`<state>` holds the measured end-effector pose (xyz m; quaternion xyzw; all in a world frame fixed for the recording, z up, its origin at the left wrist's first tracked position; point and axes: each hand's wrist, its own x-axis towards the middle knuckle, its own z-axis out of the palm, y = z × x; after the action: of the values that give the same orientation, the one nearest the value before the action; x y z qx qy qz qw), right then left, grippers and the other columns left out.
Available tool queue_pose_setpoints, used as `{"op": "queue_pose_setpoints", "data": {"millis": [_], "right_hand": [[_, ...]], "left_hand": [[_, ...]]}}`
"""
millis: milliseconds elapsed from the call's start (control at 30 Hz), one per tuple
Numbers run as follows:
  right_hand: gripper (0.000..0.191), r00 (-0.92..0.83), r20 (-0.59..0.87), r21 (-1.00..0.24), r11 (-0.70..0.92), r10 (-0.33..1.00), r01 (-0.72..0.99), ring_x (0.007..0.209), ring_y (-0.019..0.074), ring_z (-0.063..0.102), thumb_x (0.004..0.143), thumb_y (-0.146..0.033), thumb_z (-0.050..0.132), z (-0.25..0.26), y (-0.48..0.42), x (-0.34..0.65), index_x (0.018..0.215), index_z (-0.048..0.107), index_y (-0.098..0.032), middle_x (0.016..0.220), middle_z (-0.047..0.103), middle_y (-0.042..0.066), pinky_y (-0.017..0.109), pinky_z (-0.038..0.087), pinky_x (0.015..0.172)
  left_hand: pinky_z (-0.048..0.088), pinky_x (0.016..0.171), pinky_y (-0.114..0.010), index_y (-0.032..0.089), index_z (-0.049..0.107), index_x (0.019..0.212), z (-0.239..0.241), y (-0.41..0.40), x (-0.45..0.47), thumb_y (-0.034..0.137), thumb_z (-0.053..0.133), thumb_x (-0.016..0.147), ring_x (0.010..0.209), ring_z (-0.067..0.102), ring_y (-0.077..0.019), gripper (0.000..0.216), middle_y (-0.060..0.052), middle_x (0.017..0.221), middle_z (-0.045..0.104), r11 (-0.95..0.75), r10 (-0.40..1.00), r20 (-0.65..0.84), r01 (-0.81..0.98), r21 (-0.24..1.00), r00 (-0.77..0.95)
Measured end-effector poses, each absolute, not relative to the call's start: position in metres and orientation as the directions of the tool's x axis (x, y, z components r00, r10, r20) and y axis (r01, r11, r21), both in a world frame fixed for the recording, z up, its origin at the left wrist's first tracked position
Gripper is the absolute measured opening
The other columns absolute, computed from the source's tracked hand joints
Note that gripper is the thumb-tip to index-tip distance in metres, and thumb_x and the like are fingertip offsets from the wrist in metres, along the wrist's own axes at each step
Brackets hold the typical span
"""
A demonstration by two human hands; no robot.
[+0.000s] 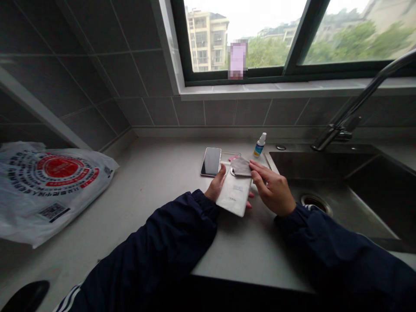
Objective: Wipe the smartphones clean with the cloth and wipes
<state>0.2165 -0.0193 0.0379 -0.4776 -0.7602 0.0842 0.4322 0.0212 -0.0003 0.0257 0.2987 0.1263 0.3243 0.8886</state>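
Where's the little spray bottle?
In the head view, the small spray bottle stands upright on the counter, just behind the gray cloth, right of the phone and close to the steel sink.

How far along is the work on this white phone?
Done: a dark-screened phone lies aside, the spray bottle stands upright. In hand: the left hand holds the white phone; the right hand presses a grey cloth on its top end. Left: its lower back lies uncovered.
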Motion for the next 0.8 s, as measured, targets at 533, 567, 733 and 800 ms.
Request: {"op": "queue_pose_setpoints", "data": {"millis": [533, 567, 733, 800], "right_hand": [[0.033, -0.576, 0.552, -0.426, 0.798, 0.602, 0.426, 0.137, 0.0273, 0.055, 0.099, -0.028, 0.058, 0.047, -0.038, 0.21, 0.131, 0.068, -0.026, 0.137, 0.067, 0.007, 0.057, 0.041, 0.117], [0.033, -0.587, 0.56, -0.424, 0.811, 0.584, 0.402, 0.136, 0.0272, 0.056, 0.098, -0.027, 0.059, 0.048, -0.039, 0.21, 0.13, 0.068, -0.026, 0.136, 0.068, 0.007, 0.056, 0.041, 0.117], [0.039, -0.659, 0.565, -0.412, 0.862, 0.496, 0.295, 0.133, 0.0261, 0.059, 0.094, -0.023, 0.063, 0.053, -0.043, 0.21, 0.132, 0.067, -0.027, 0.132, 0.07, 0.007, 0.054, 0.039, 0.119], [0.039, -0.681, 0.557, -0.412, 0.87, 0.476, 0.27, 0.133, 0.0261, 0.059, 0.094, -0.023, 0.062, 0.053, -0.044, 0.21, 0.133, 0.067, -0.028, 0.132, 0.071, 0.007, 0.054, 0.038, 0.119]], "left_hand": [[0.045, 0.108, -0.05, 0.003, 0.043, 0.15, 0.042, 0.0, 0.028, 0.067, 0.017, 0.099, 0.114, 0.068, -0.0353, 0.086, -0.025, 0.122, 0.069, 0.526, 0.849, -0.198, -0.747, 0.405, 0.49], [0.045, 0.107, -0.05, 0.003, 0.044, 0.149, 0.04, 0.001, 0.027, 0.068, 0.017, 0.099, 0.114, 0.068, -0.0351, 0.087, -0.024, 0.122, 0.069, 0.517, 0.855, -0.197, -0.75, 0.412, 0.481], [0.046, 0.106, -0.045, 0.0, 0.047, 0.147, 0.035, 0.002, 0.025, 0.07, 0.013, 0.098, 0.111, 0.069, -0.0334, 0.092, -0.024, 0.118, 0.07, 0.501, 0.863, -0.181, -0.752, 0.428, 0.472], [0.047, 0.105, -0.046, 0.0, 0.047, 0.147, 0.033, 0.001, 0.025, 0.073, 0.014, 0.096, 0.109, 0.07, -0.0334, 0.094, -0.024, 0.117, 0.071, 0.497, 0.864, -0.168, -0.753, 0.432, 0.475]]}}
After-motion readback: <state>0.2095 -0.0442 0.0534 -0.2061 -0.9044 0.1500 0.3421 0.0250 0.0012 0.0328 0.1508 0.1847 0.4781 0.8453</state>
